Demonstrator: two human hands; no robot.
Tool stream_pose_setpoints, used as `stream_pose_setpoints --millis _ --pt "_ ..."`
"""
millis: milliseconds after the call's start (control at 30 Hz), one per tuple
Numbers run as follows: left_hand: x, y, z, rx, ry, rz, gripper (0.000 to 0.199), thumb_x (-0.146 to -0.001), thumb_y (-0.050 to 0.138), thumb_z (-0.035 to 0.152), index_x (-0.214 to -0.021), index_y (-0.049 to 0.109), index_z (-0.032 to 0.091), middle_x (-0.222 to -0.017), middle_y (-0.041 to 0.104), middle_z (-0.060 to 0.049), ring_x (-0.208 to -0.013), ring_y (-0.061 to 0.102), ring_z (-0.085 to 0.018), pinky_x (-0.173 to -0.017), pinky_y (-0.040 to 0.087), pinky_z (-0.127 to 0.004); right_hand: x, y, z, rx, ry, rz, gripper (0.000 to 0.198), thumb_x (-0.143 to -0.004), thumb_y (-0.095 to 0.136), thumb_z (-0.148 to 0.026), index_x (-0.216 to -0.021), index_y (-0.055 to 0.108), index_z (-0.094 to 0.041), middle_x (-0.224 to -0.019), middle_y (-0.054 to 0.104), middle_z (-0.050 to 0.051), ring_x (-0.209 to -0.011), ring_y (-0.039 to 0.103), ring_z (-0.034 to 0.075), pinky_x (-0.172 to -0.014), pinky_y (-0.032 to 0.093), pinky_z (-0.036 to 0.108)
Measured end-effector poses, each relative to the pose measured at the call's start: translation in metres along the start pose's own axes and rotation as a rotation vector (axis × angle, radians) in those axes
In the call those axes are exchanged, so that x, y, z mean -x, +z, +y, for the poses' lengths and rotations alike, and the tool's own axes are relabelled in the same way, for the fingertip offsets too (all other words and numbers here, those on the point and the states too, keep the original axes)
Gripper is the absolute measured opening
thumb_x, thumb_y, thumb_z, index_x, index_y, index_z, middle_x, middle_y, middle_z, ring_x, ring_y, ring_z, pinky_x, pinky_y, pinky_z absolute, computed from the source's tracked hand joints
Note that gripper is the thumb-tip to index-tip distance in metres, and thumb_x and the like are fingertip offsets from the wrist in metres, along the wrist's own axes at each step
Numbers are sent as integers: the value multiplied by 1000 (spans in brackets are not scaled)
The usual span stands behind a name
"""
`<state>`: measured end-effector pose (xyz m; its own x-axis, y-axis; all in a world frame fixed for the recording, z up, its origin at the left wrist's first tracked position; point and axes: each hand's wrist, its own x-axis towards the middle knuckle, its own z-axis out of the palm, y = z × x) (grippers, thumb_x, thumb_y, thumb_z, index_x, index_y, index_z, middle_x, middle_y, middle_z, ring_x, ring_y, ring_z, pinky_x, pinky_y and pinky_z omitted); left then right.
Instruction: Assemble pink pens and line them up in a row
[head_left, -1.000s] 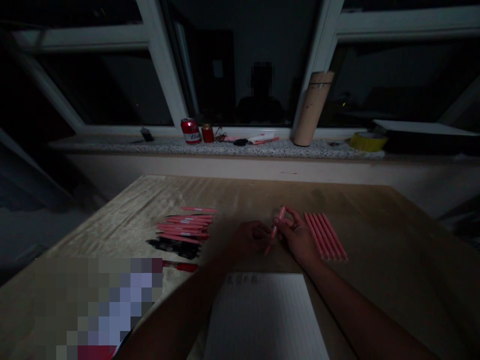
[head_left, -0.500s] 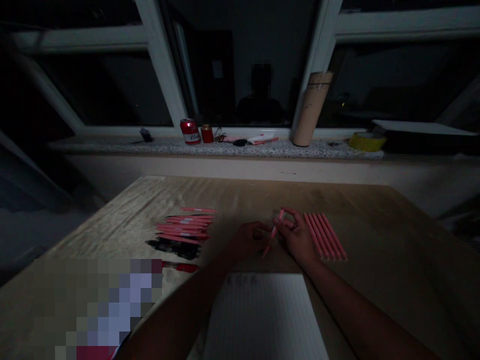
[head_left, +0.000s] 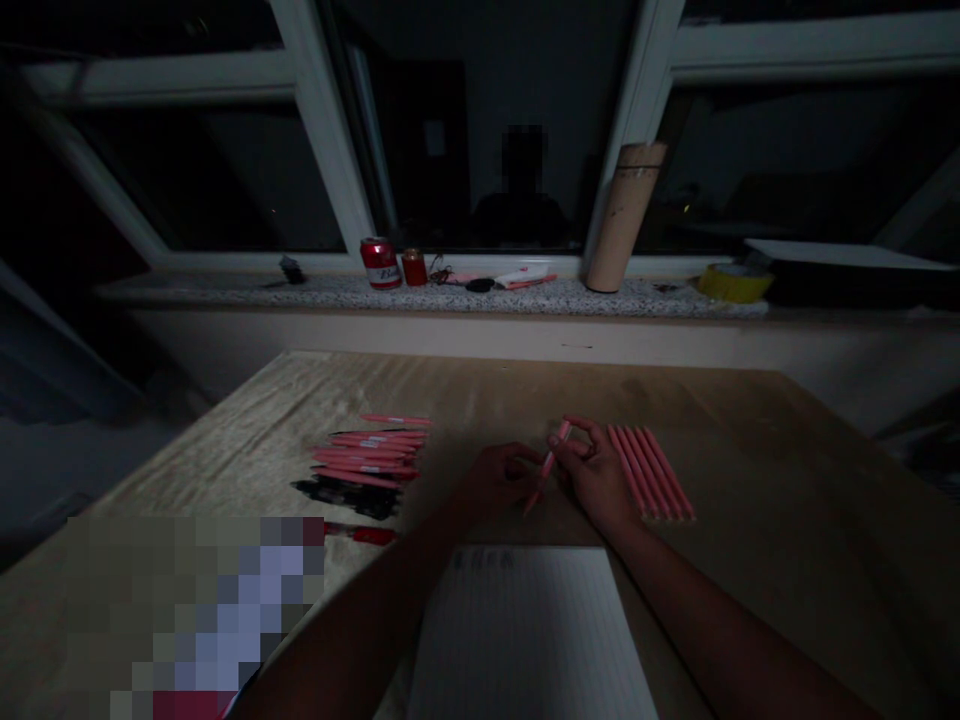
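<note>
A slim pink pen [head_left: 551,462] is held at a slant above the table, its pointed end down and toward me. My right hand [head_left: 592,465] pinches its upper part between thumb and fingers. At the pen's lower part, the curled fingers of my left hand [head_left: 496,478] close round it from the left. Just right of my right hand lies a neat row of several pink pens [head_left: 651,472], side by side. To the left is a loose pile of pink pens [head_left: 371,455], with black pens [head_left: 352,494] and a red pen [head_left: 371,534] nearer me.
Lined paper [head_left: 529,635] with faint writing lies between my forearms on the table [head_left: 750,580]. On the granite windowsill [head_left: 330,290] stand a red can [head_left: 380,263], a small red jar [head_left: 414,267], a tall tan cylinder [head_left: 626,220] and yellow tape [head_left: 733,284]. The lower left is pixelated.
Almost nothing differs. Both hands keep their places, and the pen between them has shifted only very slightly.
</note>
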<state>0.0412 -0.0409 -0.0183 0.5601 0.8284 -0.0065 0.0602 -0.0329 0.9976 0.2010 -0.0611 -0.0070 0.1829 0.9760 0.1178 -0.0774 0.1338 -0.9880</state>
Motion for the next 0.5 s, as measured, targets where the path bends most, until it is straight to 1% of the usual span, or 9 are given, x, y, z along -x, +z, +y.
stream_pose_setpoints --millis 100,233,400,500 --pt "0 1 2 14 3 -6 40 -69 66 39 -96 58 11 -64 64 -4 -50 53 -10 -50 37 -20 1 0 -1 0 -5 8 50 -68 66 -43 -107 47 -18 -49 51 -8 -37 32 6 -37 21 18" --pt "0 2 5 26 -4 3 41 -67 67 41 -95 59 12 -63 64 -4 -49 53 -10 -50 37 -20 1 0 -1 16 -27 10 51 -71 64 -42 -111 47 -17 -47 46 -9 -37 31 6 -37 20 18" --pt "1 2 6 12 9 -6 40 -69 65 40 -97 58 11 -63 63 -4 -49 53 -9 -50 37 -20 0 1 0 3 -22 8 54 -70 65 -42 -114 46 -16 -47 47 -9 -36 30 6 -36 19 17" --pt "1 1 6 -8 4 -6 41 -69 66 39 -97 57 11 -64 63 -4 -50 53 -9 -51 38 -19 0 1 1 -22 -12 12 53 -69 66 -43 -111 47 -16 -50 51 -7 -37 32 6 -36 20 17"
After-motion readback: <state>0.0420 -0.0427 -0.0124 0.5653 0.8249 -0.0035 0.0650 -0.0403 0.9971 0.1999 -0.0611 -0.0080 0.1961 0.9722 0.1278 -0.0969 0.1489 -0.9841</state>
